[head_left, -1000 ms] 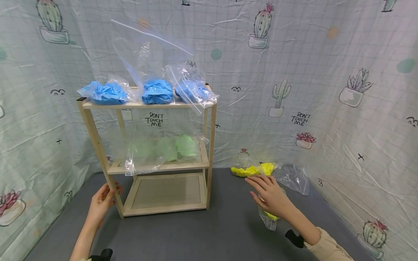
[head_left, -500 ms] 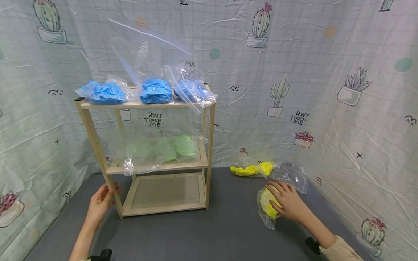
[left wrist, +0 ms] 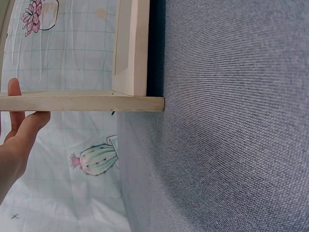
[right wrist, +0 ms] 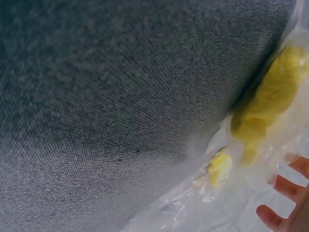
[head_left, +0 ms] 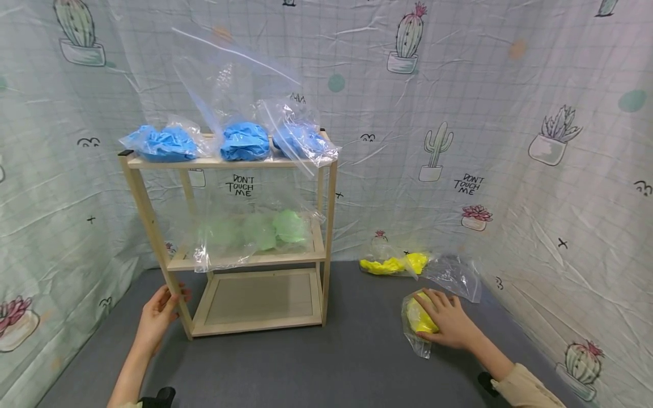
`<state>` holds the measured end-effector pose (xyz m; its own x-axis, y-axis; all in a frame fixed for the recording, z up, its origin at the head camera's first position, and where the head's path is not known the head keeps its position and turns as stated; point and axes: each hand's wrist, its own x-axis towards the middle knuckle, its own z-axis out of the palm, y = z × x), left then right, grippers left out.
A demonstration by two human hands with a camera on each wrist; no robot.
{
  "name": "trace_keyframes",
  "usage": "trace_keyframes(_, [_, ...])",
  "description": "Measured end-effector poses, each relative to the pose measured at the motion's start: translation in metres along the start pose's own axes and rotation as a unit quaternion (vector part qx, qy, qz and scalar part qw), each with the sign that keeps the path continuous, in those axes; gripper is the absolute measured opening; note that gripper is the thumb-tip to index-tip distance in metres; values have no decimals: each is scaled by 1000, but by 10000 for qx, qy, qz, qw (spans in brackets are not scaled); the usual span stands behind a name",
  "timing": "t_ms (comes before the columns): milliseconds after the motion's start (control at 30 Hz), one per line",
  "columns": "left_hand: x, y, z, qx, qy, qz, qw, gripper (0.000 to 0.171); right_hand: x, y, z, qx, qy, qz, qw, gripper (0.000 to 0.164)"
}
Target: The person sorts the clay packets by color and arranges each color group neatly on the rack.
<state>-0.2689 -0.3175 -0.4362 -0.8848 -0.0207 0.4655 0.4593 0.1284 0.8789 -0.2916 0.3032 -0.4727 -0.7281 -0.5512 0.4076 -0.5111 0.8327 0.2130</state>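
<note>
My left hand point(head_left: 157, 320) grips the front left post of a two-tone-free pale wooden shelf point(head_left: 257, 260), fingers behind it and thumb in front. The left wrist view shows the post point(left wrist: 91, 103) between thumb and fingers. My right hand point(head_left: 451, 324) is over a clear zip bag with yellow contents point(head_left: 421, 318) lying on the table, its fingers spread at the bag's right side. In the right wrist view those fingers point(right wrist: 288, 187) are spread near the bag's clear plastic; the yellow contents point(right wrist: 270, 104) show beside them. Behind lies another yellow bag point(head_left: 393, 266).
Three bags with blue contents point(head_left: 245, 141) sit on the top shelf, and bags with green contents point(head_left: 288, 228) on the middle one. A clear plastic bag end point(head_left: 456, 277) lies at the back right. The grey table point(head_left: 306, 368) meets a printed curtain point(head_left: 377, 187) around it.
My right hand has moved down and back from above the table onto the nearer yellow bag, its fingers now lower over it. The left hand stays on the post.
</note>
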Motion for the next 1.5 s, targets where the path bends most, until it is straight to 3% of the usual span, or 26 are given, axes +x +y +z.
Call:
trace_keyframes(500, [-2,1,0,77,-34,-115,9999,26,2,2,12,279,-825,30,9962,93])
trace_keyframes(1100, [-1,2,0,88,5,-139,9999,26,6,-3,17,255,-747,-369,9962,70])
trace_keyframes(1500, [-1,1,0,-40,-34,-108,9999,27,1,-10,14,-22,-162,-714,9973,64])
